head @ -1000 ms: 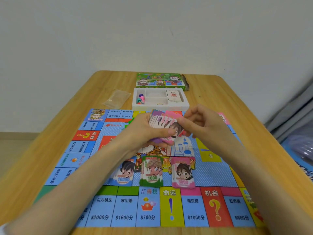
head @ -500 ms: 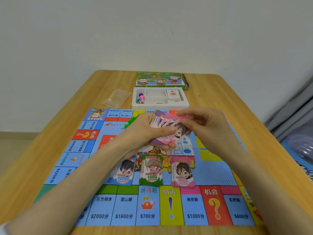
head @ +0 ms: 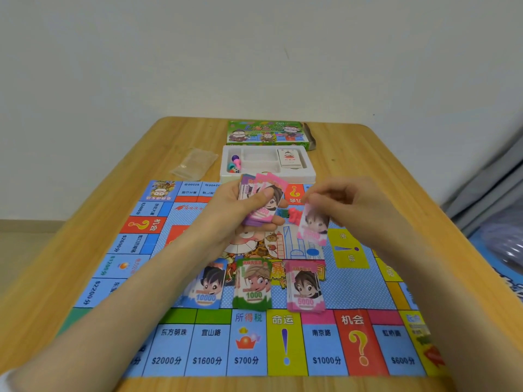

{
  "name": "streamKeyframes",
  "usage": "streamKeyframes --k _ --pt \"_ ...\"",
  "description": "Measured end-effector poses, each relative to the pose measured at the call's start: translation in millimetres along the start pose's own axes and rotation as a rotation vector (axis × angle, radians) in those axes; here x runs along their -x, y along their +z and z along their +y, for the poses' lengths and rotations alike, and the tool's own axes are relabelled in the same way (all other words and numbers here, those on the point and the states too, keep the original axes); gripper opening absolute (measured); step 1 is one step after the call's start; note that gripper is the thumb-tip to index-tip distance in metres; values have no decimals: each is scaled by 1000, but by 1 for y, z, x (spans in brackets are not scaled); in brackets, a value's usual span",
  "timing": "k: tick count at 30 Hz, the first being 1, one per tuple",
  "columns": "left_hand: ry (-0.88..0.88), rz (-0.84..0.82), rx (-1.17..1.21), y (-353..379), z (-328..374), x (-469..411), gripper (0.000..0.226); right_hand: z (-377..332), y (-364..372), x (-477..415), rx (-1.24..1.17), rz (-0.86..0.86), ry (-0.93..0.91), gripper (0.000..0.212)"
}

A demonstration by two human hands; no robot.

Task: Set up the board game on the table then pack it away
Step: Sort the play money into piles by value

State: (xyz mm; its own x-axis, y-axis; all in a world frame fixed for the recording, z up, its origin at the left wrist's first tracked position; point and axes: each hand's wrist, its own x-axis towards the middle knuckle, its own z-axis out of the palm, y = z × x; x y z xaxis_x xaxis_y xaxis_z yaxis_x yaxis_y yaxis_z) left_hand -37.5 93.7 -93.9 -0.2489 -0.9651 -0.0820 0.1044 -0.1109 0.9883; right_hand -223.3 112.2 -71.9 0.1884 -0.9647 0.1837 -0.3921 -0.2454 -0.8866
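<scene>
The game board (head: 353, 278) lies flat on the wooden table (head: 396, 179). Above its middle my left hand (head: 240, 210) grips a fanned stack of play money (head: 261, 199), pink and purple notes. To the right, my right hand (head: 348, 205) pinches a single pink note (head: 312, 224) by its top edge, apart from the stack. On the board's near half lie three sorted piles: a blue 10000 pile (head: 208, 285), a green 1000 pile (head: 252, 284) and a pink 5000 pile (head: 305, 287).
Behind the board stands a white plastic tray (head: 310, 172) with coloured pawns (head: 234, 163) and a deck of cards (head: 291, 159). The green game box (head: 266, 132) lies at the far edge. A clear plastic bag (head: 194, 162) rests left of the tray.
My right hand has pulled one pink note off the stack and moved it right and down, away from my left hand. The left hand with the stack barely moved.
</scene>
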Motion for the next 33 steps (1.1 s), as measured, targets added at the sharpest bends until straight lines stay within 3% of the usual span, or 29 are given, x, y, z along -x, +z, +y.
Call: streamKeyframes --k 3,7,11,21,28,33 --pt "18 11 18 0 0 0 8 -2 2 4 202 -404 50 14" --pt "11 3 3 1 0 0 8 0 9 5 308 -597 59 12" --pt "1 1 17 1 0 1 8 5 10 4 385 -604 49 8" --pt "-2 5 17 2 1 0 7 12 16 5 541 -503 -71 23" --pt "0 0 6 2 2 1 9 5 11 14 583 -825 -31 73" --pt "-15 -3 9 2 2 1 5 7 12 13 654 -840 -68 76"
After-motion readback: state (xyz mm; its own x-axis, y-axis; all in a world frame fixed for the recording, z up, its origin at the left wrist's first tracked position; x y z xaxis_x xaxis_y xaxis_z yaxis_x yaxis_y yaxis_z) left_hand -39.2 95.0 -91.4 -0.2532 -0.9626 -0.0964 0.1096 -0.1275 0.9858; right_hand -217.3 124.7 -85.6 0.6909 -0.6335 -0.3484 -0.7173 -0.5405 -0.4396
